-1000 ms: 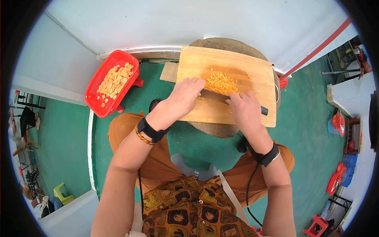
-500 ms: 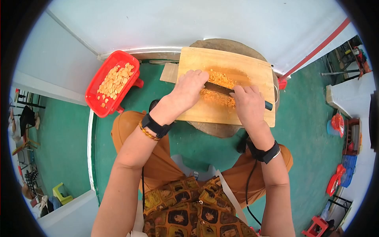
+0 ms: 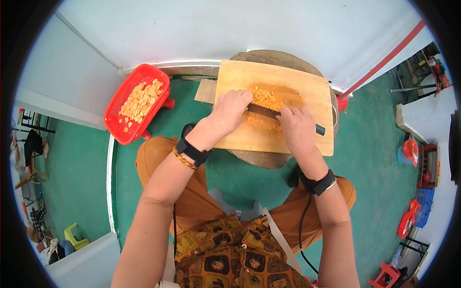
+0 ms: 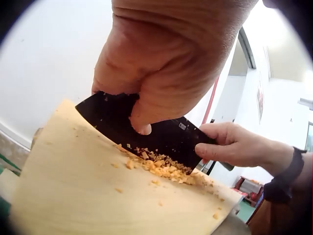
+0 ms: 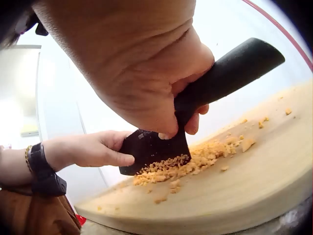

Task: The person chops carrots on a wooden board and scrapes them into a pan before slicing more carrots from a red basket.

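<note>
A black-bladed knife (image 4: 164, 139) stands edge-down on the wooden board (image 3: 240, 137), among finely chopped orange bits (image 3: 268, 99). My left hand (image 3: 229, 113) pinches the blade's far end between thumb and fingers, close up in the left wrist view. My right hand (image 3: 298, 129) grips the knife where blade meets handle; the dark handle (image 5: 234, 71) sticks out past it in the right wrist view. Bits lie on both sides of the blade, and some cling to its face. Part of the blade is hidden behind the hands.
A red basket (image 3: 110, 108) holding orange slices (image 3: 141, 100) stands on the floor at the left. The board lies on a round wooden block (image 3: 288, 58), close to a white wall (image 3: 240, 29). A red stool (image 3: 384, 274) and blue crates (image 3: 423, 206) stand at the right.
Both hands and the knife first moved away from the body and right, then slightly back left. Orange bits now lie on the near side of the blade too.
</note>
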Demonstrator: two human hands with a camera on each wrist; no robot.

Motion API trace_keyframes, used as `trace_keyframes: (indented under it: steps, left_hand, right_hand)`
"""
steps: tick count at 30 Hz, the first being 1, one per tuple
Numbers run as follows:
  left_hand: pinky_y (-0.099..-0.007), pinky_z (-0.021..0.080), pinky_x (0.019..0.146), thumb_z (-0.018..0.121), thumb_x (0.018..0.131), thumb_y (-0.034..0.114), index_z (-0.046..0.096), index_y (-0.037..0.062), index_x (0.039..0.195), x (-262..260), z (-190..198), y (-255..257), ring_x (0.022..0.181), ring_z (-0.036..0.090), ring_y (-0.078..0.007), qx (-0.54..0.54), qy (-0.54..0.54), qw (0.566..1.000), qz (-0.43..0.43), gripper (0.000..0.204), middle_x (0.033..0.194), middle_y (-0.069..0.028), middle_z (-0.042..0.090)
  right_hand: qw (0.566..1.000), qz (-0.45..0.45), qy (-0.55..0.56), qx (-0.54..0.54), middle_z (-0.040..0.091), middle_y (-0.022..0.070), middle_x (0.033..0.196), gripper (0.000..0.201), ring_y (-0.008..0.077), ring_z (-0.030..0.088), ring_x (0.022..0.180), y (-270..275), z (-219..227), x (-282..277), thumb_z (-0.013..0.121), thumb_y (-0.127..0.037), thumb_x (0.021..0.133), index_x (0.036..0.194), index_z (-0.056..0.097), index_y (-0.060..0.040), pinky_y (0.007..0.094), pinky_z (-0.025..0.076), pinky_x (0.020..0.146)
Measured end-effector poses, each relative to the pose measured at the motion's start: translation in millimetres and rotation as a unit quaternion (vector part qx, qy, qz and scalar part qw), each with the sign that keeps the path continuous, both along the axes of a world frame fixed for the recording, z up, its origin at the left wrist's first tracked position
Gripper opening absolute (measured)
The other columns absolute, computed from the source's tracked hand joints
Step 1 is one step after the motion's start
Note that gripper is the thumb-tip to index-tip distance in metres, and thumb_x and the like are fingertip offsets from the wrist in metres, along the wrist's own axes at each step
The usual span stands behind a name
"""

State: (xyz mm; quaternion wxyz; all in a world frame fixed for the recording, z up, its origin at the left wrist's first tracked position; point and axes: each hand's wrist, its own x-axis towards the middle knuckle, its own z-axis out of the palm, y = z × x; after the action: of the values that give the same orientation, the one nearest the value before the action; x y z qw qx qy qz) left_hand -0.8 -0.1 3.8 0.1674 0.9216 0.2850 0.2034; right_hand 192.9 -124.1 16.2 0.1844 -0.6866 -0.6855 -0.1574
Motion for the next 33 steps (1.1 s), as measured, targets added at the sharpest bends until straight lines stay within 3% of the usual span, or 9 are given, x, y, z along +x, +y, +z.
trace_keyframes:
  steps: [5,8,17,20,26,29,33]
  left_hand:
    - [-0.0479,0.045,0.077,0.057,0.08,-0.007,0.052,0.0035,0.096,-8.9,17.2,-6.7,0.091,0.055,-0.0413,0.0,-0.017,1.0,-0.013,0.019,0.092,-0.0179,0.058]
    - [-0.0479,0.045,0.079,0.055,0.081,-0.007,0.052,0.0031,0.096,-10.6,0.9,-4.5,0.092,0.055,-0.0416,-0.006,-0.002,1.0,-0.015,0.018,0.093,-0.0184,0.058]
    - [-0.048,0.045,0.078,0.056,0.081,-0.008,0.052,0.0032,0.095,-6.7,12.5,-5.1,0.091,0.054,-0.0417,0.0,-0.026,1.0,-0.006,0.018,0.093,-0.0181,0.058]
    - [-0.0484,0.045,0.078,0.055,0.081,-0.008,0.052,0.0036,0.095,-4.8,-2.9,-4.3,0.091,0.054,-0.0415,-0.003,-0.009,1.0,0.002,0.018,0.092,-0.0179,0.058]
    - [-0.0481,0.045,0.078,0.056,0.081,-0.008,0.052,0.0043,0.097,-6.6,8.4,-2.3,0.091,0.055,-0.0406,0.015,-0.047,0.999,-0.016,0.02,0.091,-0.0173,0.058]
    - [-0.048,0.045,0.078,0.056,0.081,-0.008,0.053,0.0035,0.096,-2.3,0.7,-3.3,0.092,0.055,-0.0407,-0.019,0.028,0.999,0.01,0.019,0.091,-0.0177,0.058]
    - [-0.0482,0.046,0.077,0.056,0.081,-0.008,0.052,0.0032,0.095,-4.9,2.1,-1.5,0.091,0.055,-0.0413,0.003,-0.031,0.999,-0.016,0.018,0.09,-0.018,0.058]
  right_hand:
    - [1.0,0.009,0.013,0.008,0.058,0.0035,0.073,0.016,0.0255,0.058,0.082,-7.3,15.7,-4.4,0.074,-0.021,0.079,0.08,0.06,-0.0137,0.0403,0.047,0.066]
    - [1.0,0.025,-0.001,-0.003,0.058,0.0032,0.073,0.016,0.025,0.058,0.082,-8.8,7.5,-5.7,0.074,-0.02,0.079,0.079,0.06,-0.0136,0.0396,0.047,0.065]
    - [1.0,0.004,0.006,0.007,0.059,0.0033,0.073,0.016,0.0258,0.058,0.082,-6.8,19.9,-5.3,0.074,-0.021,0.079,0.08,0.06,-0.0137,0.0402,0.047,0.067]
    - [1.0,0.016,-0.003,0.003,0.058,0.0033,0.073,0.015,0.0255,0.058,0.082,-3.4,-0.5,-2.7,0.074,-0.022,0.079,0.08,0.06,-0.0138,0.0405,0.046,0.066]
    - [1.0,-0.001,0.002,0.003,0.058,0.0034,0.073,0.016,0.0254,0.057,0.082,-6.4,18.8,-4.5,0.074,-0.021,0.079,0.08,0.06,-0.014,0.0411,0.046,0.067]
    - [1.0,0.003,0.0,0.003,0.058,0.0033,0.073,0.016,0.0254,0.057,0.082,-3.1,-0.8,-2.8,0.074,-0.021,0.079,0.079,0.06,-0.014,0.0408,0.047,0.068]
    - [1.0,0.003,0.005,-0.001,0.058,0.0034,0.072,0.016,0.0255,0.057,0.081,-2.8,6.8,-2.1,0.075,-0.021,0.078,0.079,0.06,-0.0139,0.041,0.047,0.067]
